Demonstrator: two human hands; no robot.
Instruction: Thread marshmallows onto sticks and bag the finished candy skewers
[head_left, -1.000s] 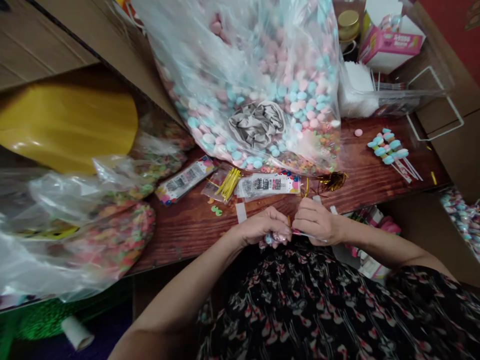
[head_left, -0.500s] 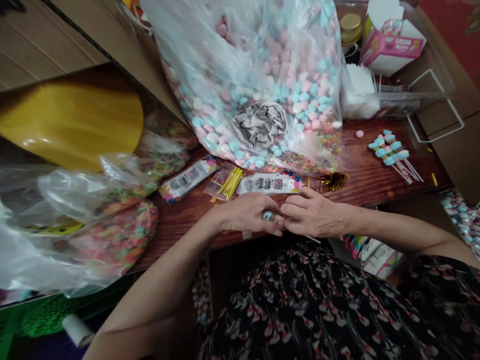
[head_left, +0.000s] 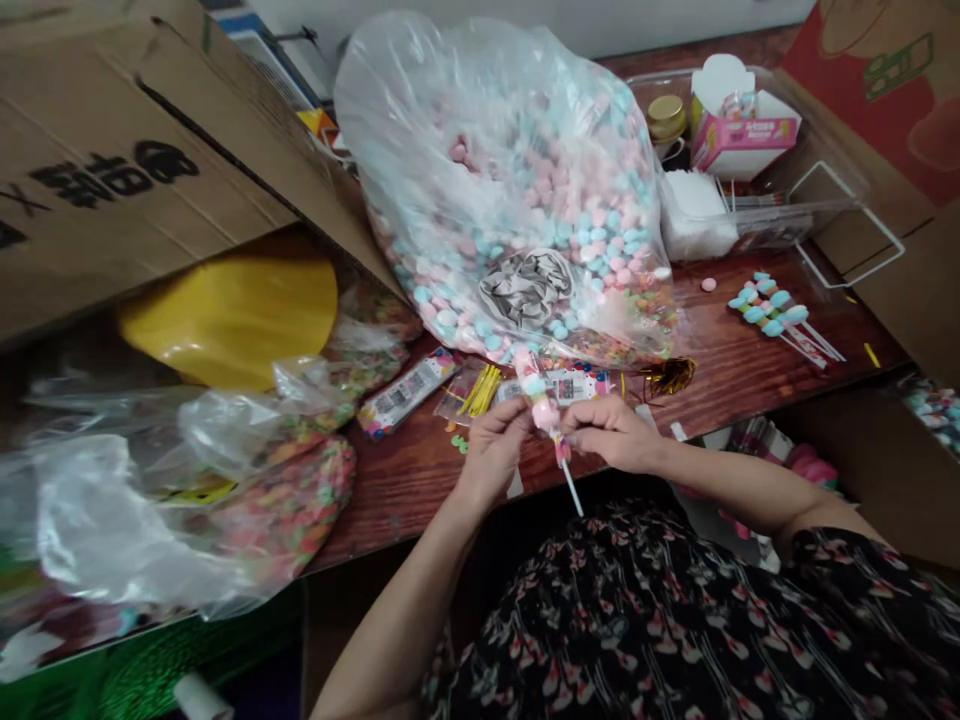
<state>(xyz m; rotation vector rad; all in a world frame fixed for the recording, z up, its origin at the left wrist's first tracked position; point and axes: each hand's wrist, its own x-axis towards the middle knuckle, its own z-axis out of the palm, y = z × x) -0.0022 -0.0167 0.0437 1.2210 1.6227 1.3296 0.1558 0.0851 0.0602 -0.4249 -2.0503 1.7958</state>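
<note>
a dark red-brown wooden table (head_left: 420,490) sits crammed under a flap of cardboard box (head_left: 127,170), and a huge clear plastic bag of pastel candies (head_left: 495,200) takes up most of it. bags of multicoloured candy (head_left: 285,510) slump at the left, and a short row of finished-looking candy skewers (head_left: 772,310) lies at the right. nearer in are printed paper strips (head_left: 405,395) and a small packet of yellow twist ties (head_left: 480,390). the person's left hand (head_left: 491,450) and right hand (head_left: 611,435) are both raised over the table edge, each pinching a candy skewer (head_left: 541,405) held tilted between them, its white stick (head_left: 572,490) pointing down past that edge. (a light pinch seems wise, since a hard squeeze could crack the candies.) turning the stick with the fingertips looks like the steadier way to work. a moment ago the hands lay low and close together, the skewer mostly hidden; now it stands clear of them.
</note>
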